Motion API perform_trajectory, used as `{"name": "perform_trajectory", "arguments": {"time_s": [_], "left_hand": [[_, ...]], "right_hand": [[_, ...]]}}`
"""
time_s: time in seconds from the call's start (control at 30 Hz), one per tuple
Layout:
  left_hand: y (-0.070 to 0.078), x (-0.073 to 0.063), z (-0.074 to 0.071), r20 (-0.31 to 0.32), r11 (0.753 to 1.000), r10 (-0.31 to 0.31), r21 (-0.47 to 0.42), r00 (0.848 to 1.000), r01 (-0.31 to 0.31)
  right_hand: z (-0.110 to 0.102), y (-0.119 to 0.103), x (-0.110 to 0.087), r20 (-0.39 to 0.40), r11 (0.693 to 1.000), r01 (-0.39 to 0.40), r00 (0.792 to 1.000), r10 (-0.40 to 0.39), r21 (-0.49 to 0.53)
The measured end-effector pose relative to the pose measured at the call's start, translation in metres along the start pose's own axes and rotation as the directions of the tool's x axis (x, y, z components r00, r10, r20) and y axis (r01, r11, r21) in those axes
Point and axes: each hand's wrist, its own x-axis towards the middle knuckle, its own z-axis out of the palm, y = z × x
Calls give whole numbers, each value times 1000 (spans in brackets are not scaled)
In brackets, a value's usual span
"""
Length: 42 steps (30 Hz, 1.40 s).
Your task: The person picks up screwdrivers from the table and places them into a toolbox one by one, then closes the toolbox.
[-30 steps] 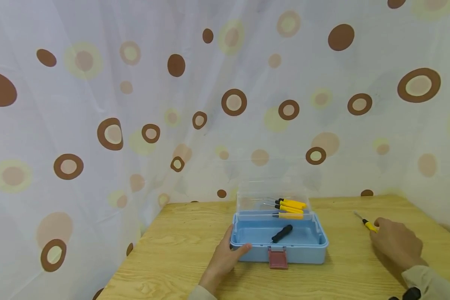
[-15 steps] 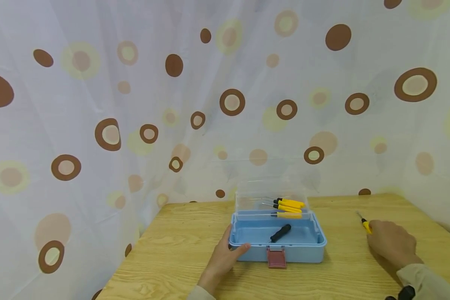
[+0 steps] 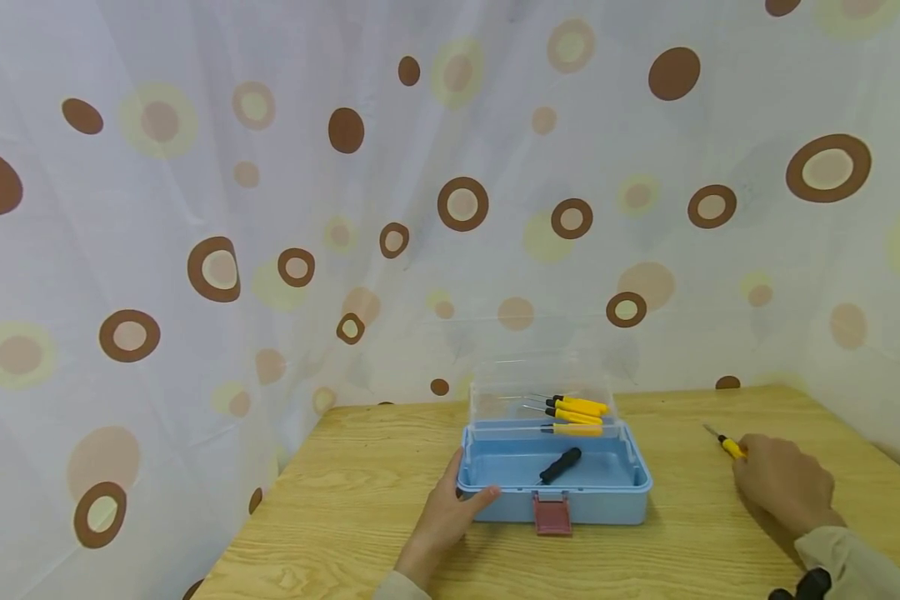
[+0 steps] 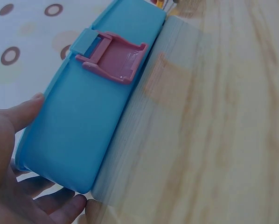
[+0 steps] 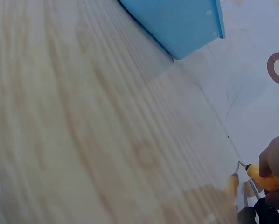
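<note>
The right hand (image 5: 277,161) grips a yellow-handled tool (image 5: 259,174).

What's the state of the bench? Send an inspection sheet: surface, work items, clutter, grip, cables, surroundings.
Surface: wood-grain table.
Work items: blue box, clear lid raised, pink latch undone; black-handled tool inside; yellow handles at the lid, in or behind it unclear.
Clutter: dark object near the right sleeve, unidentified; another black handle below the fingers in the right wrist view.
Grip: left grip holds the box's left end, thumb at the rim; right grip holds a yellow-and-black tool.
Cables: nothing seen.
Surroundings: white sheet with circle pattern behind the table.
</note>
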Motion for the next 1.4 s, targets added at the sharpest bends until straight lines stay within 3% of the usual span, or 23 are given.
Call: {"name": "perform_trajectory", "arguments": {"time_s": [0.23, 0.43, 0.57, 0.73, 0.87, 0.97, 1.07, 1.1, 1.27, 1.33, 1.4], "left_hand": [[0, 0, -1, 0, 1000, -7, -4, 1000, 7], [-1, 0, 0, 0, 1000, 2, 6, 1000, -2], [-2, 1, 0, 1, 1000, 7, 14, 1000, -7], [-2, 2, 0, 4, 1000, 12, 12, 1000, -12], [0, 0, 0, 2, 1000, 1, 5, 1000, -1], [0, 0, 0, 1, 1000, -2, 1, 1000, 2], [0, 0, 0, 2, 1000, 1, -4, 1000, -1], [0, 0, 0, 3, 1000, 3, -6, 1000, -3], [0, 0, 0, 2, 1000, 6, 1, 1000, -6], [0, 0, 0, -1, 1000, 5, 13, 1000, -5], [-1, 1, -1, -7, 1000, 1, 21, 1000, -1]], "right_hand": [[0, -3, -4, -121, 995, -44, 991, 54, 86], [2, -4, -6, -239, 972, -88, 961, 140, 216], [3, -4, -3, -278, 945, -96, 942, 188, 313], [1, -5, 2, -276, 897, -124, 926, 258, 423], [0, -8, 4, -211, 836, -159, 927, 310, 525], [0, -9, 5, -168, 771, -164, 928, 332, 616], [1, -9, 6, -145, 680, -142, 926, 348, 720], [1, -9, 6, -141, 642, -126, 927, 348, 756], [0, -8, 5, -90, 389, -55, 934, 345, 919], [-1, -9, 4, -72, 313, -41, 938, 340, 949], [-2, -11, 2, -63, 267, -30, 941, 333, 963]]}}
